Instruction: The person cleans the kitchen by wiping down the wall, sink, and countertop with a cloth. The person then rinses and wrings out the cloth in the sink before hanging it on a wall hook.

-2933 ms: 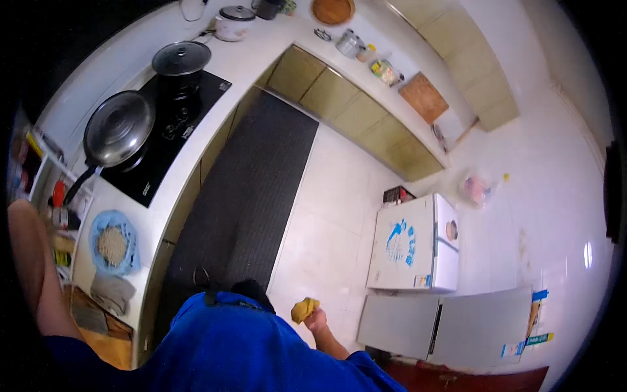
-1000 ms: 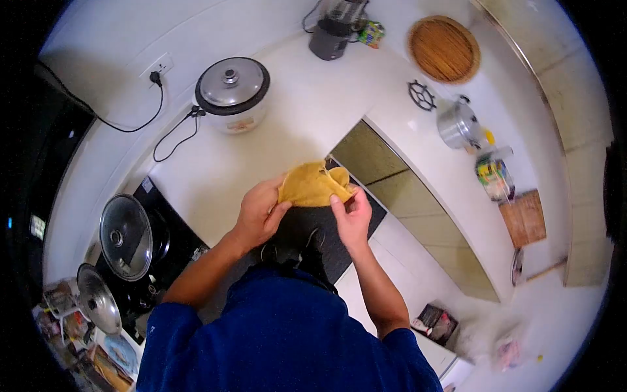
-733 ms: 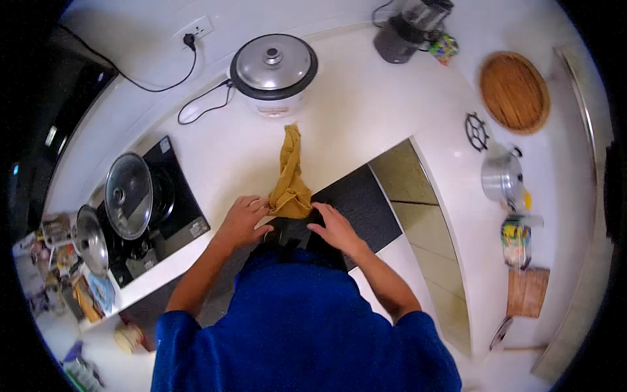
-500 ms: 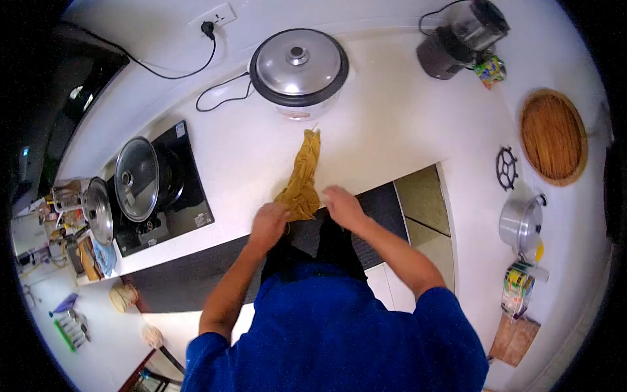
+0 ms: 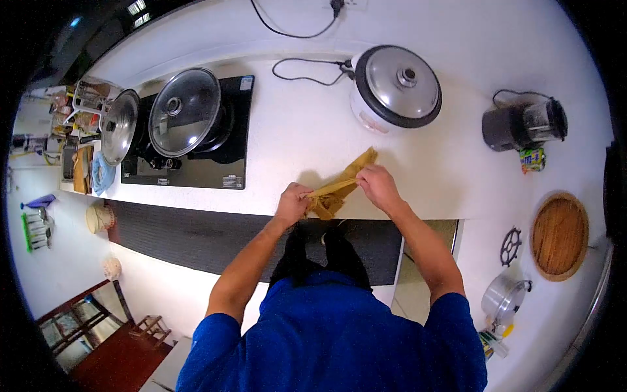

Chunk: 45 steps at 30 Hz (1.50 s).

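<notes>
A crumpled mustard-yellow cloth [image 5: 332,197] is stretched between my hands above the front edge of the white counter [image 5: 300,140]. My left hand [image 5: 292,201] is closed on its left end, with the fingertips pinched together. On the other side, my right hand [image 5: 379,185] grips the upper part of the fabric. One corner of it points up toward the rice cooker [image 5: 371,116], and a loose fold hangs down between the hands. The rice cooker stands behind, apart from the cloth, with its metal lid on.
To the left, a lidded pan [image 5: 185,112] sits on the black cooktop [image 5: 228,163], with another glass lid [image 5: 119,127] beside it. At the right are a dark blender [image 5: 506,129], a round wooden board [image 5: 560,236] and a metal pot [image 5: 503,297]. A dark mat [image 5: 196,238] lies on the floor.
My right hand, formerly beside the cloth, now grips it. The cloth has turned from nearly upright to slanting and is pulled between both hands. The view has swung left.
</notes>
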Available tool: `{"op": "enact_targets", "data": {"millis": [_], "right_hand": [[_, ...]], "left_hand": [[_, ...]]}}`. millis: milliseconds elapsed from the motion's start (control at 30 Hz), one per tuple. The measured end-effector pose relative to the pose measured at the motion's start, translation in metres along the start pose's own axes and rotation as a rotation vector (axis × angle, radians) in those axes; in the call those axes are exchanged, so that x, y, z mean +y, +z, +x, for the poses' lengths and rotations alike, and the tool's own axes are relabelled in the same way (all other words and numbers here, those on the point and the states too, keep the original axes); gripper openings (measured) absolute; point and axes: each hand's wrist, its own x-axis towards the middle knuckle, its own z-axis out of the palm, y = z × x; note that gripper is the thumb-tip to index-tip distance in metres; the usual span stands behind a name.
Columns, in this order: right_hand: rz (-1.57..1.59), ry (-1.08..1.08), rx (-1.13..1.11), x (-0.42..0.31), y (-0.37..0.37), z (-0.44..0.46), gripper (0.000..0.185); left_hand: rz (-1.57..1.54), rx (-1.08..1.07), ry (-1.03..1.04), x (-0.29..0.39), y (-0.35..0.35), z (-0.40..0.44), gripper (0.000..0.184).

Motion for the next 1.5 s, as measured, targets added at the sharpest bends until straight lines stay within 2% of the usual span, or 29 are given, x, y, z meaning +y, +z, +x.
{"op": "enact_targets", "data": {"millis": [33, 67, 133, 167, 200, 267, 333, 400, 467, 533, 600, 667, 733, 767, 800, 833, 867, 933, 1033, 1167, 1233, 1367, 1433, 1500], "right_hand": [[-0.022, -0.013, 0.004, -0.011, -0.011, 0.0, 0.007], [-0.011, -0.027, 0.093, -0.022, -0.021, 0.001, 0.009], [-0.014, -0.055, 0.19, -0.043, -0.044, 0.007, 0.012], [-0.035, -0.069, 0.215, -0.052, -0.055, 0.011, 0.015], [-0.056, -0.081, 0.242, -0.061, -0.066, 0.015, 0.018], [-0.077, -0.094, 0.318, -0.077, -0.089, 0.023, 0.018], [-0.09, -0.103, 0.388, -0.096, -0.111, 0.025, 0.019], [-0.04, -0.162, 0.508, -0.113, -0.127, 0.023, 0.019], [-0.044, -0.215, 0.522, -0.117, -0.122, 0.018, 0.02], [-0.043, -0.264, 0.532, -0.118, -0.106, 0.011, 0.021], [-0.104, -0.223, 0.381, -0.113, -0.072, -0.002, 0.019], [-0.192, -0.121, 0.228, -0.099, -0.023, -0.017, 0.019], [-0.161, -0.013, 0.022, -0.092, 0.019, -0.033, 0.023], [-0.151, -0.031, 0.011, -0.092, 0.041, -0.039, 0.023], [-0.141, 0.018, 0.023, -0.09, 0.062, -0.045, 0.032], [-0.134, 0.074, 0.03, -0.087, 0.077, -0.044, 0.04], [-0.13, 0.069, 0.012, -0.085, 0.09, -0.034, 0.04], [-0.266, 0.045, 0.187, -0.083, 0.12, -0.017, 0.058], [-0.351, 0.123, 0.144, -0.076, 0.16, 0.024, 0.069], [-0.42, 0.092, 0.199, -0.07, 0.179, 0.073, 0.073], [-0.427, 0.057, 0.223, -0.063, 0.163, 0.124, 0.073], [-0.499, 0.12, 0.265, -0.052, 0.147, 0.217, 0.071], [-0.494, 0.13, 0.343, -0.039, 0.141, 0.253, 0.069], [-0.511, 0.14, 0.381, -0.025, 0.133, 0.286, 0.068]], "left_hand": [[-0.006, -0.119, -0.092, 0.026, -0.021, -0.002, 0.03], [-0.017, -0.105, -0.075, 0.029, -0.036, 0.001, 0.03], [0.432, -0.188, 0.296, 0.039, -0.064, 0.008, 0.022], [0.584, -0.192, 0.357, 0.06, -0.08, 0.015, 0.018], [0.654, -0.178, 0.438, 0.083, -0.1, 0.018, 0.019], [0.574, -0.124, 0.515, 0.109, -0.13, 0.027, 0.019], [0.561, -0.034, 0.471, 0.149, -0.156, 0.026, 0.019], [0.631, 0.073, 0.618, 0.174, -0.178, 0.02, 0.02], [0.711, 0.167, 0.734, 0.186, -0.188, 0.011, 0.02], [0.753, 0.105, 0.693, 0.172, -0.185, 0.001, 0.021], [0.798, 0.046, 0.646, 0.142, -0.173, -0.008, 0.024], [0.779, -0.054, 0.547, 0.079, -0.144, -0.013, 0.027], [0.797, -0.256, 0.169, 0.025, -0.111, -0.02, 0.03], [0.767, -0.177, 0.133, 0.019, -0.101, -0.031, 0.034], [0.735, -0.101, 0.1, 0.014, -0.09, -0.034, 0.038], [0.714, -0.166, 0.029, 0.003, -0.079, -0.028, 0.05], [0.708, -0.168, 0.01, -0.01, -0.067, -0.02, 0.05], [0.686, 0.112, 0.207, -0.032, -0.045, -0.009, 0.061], [0.833, 0.085, 0.24, -0.039, -0.038, 0.006, 0.068], [0.807, 0.02, 0.181, -0.05, -0.046, 0.034, 0.073], [0.957, 0.156, 0.158, -0.055, -0.057, 0.072, 0.069], [0.956, 0.187, 0.191, -0.055, -0.083, 0.161, 0.068], [1.102, 0.168, 0.187, -0.05, -0.091, 0.204, 0.069], [1.091, 0.194, 0.213, -0.047, -0.097, 0.242, 0.068]]}}
